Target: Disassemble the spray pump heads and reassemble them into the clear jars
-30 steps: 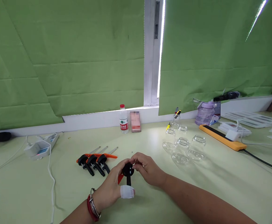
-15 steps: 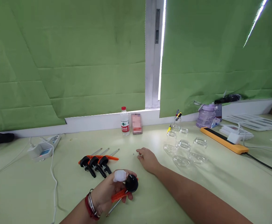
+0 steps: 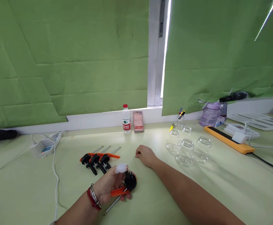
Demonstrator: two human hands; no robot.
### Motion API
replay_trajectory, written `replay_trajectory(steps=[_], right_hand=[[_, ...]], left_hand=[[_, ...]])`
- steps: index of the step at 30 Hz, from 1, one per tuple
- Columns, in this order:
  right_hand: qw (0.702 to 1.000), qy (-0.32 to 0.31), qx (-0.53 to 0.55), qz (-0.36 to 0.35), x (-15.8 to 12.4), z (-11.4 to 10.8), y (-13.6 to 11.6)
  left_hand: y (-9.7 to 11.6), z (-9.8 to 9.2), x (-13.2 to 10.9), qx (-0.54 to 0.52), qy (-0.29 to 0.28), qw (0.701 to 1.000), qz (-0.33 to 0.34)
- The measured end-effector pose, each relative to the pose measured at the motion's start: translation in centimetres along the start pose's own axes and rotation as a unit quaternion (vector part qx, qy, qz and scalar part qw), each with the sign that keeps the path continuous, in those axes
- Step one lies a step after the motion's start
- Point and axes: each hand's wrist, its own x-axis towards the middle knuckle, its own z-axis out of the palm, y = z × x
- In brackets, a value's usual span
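My left hand [image 3: 114, 184], a white wrap on its thumb, grips a part with a round black cap [image 3: 130, 182], an orange lever [image 3: 119, 191] and a thin metal rod pointing down toward me. My right hand [image 3: 145, 155] is at the tabletop beyond it, fingers pinched together on the surface; whatever they hold is hidden. Left of the hands, several similar black pieces [image 3: 95, 160] lie in a row with orange levers [image 3: 113, 155] and metal rods.
Clear glass jars [image 3: 185, 151] stand at right, with screwdrivers [image 3: 179, 115] in one behind. A water bottle [image 3: 126, 120] and a small box [image 3: 138, 122] stand by the wall. An orange power strip [image 3: 230, 140] lies farther right; a white cable [image 3: 56, 178] runs along the left.
My right hand's fingers have closed at the tabletop, where a tiny item lay before. The part in my left hand has tilted slightly, and the view has shifted a little.
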Motion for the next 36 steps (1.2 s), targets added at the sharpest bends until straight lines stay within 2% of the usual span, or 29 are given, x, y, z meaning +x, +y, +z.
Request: replay_trajectory(steps=[7,11,13,16,18,23,31,36], right_hand=[[0.995,-0.011,0.1,0.0,-1.2,-1.0,-0.7],[0.98,-0.055,0.194,-0.001,-2.1,-2.5,-1.9],[0.959,-0.095,0.268,-0.008,-2.4,-3.2,-2.6],[0.895,-0.163,0.416,-0.013,-2.9,-4.0,-3.5],[0.866,-0.198,0.46,-0.015,-3.3,-4.3,-4.1],[0.85,-0.273,0.448,-0.039,-4.2,-4.8,-5.4],[0.864,-0.266,0.422,-0.069,-4.4,-4.0,-5.6],[0.858,-0.279,0.425,-0.07,-4.4,-3.3,-5.5]], left_hand=[[-0.1,0.0,-0.2,0.009,-0.007,1.0,0.011],[-0.2,0.0,-0.2,0.014,-0.004,1.0,0.017],[-0.2,0.0,-0.2,0.015,0.007,1.0,0.011],[-0.3,0.0,-0.2,0.013,0.016,1.0,0.009],[-0.3,-0.1,-0.2,0.01,0.016,1.0,0.009],[-0.4,-0.1,-0.1,0.016,-0.002,1.0,0.015],[-0.3,0.2,-0.1,0.012,0.014,1.0,0.003],[-0.5,0.0,0.1,0.01,0.013,1.0,0.015]])
